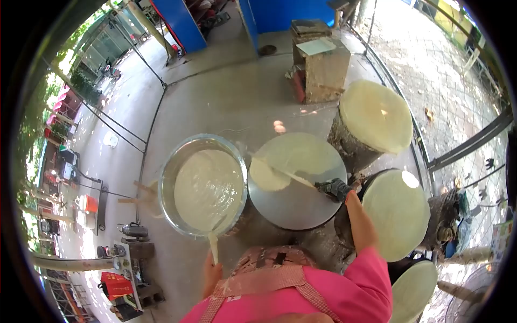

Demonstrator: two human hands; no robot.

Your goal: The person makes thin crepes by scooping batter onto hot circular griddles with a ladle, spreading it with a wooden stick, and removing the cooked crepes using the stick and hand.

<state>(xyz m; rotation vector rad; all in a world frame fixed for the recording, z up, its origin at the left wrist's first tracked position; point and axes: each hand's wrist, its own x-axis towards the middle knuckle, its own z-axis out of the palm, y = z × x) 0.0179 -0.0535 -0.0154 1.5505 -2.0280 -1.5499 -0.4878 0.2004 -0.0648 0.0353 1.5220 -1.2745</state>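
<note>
A wide metal basin (167,203) holds pale, wet batter (207,188). My left hand (211,273) is closed round the pale handle of a ladle (214,248), which leans over the basin's near rim; its head is hidden in the batter. To the right of the basin is a round griddle (293,212), its far part covered by a thin layer of batter with a thicker pool on the left. My right hand (334,189), in a dark glove, grips the handle of a wooden spreader (297,178). The spreader's far end lies in the batter on the griddle.
More round griddles carry pale sheets on my right: one far (375,116), one middle (396,215), one near (414,293). A worn cabinet (326,67) stands ahead. Eggshells (279,127) lie on the floor. A wire fence (447,70) runs along the right.
</note>
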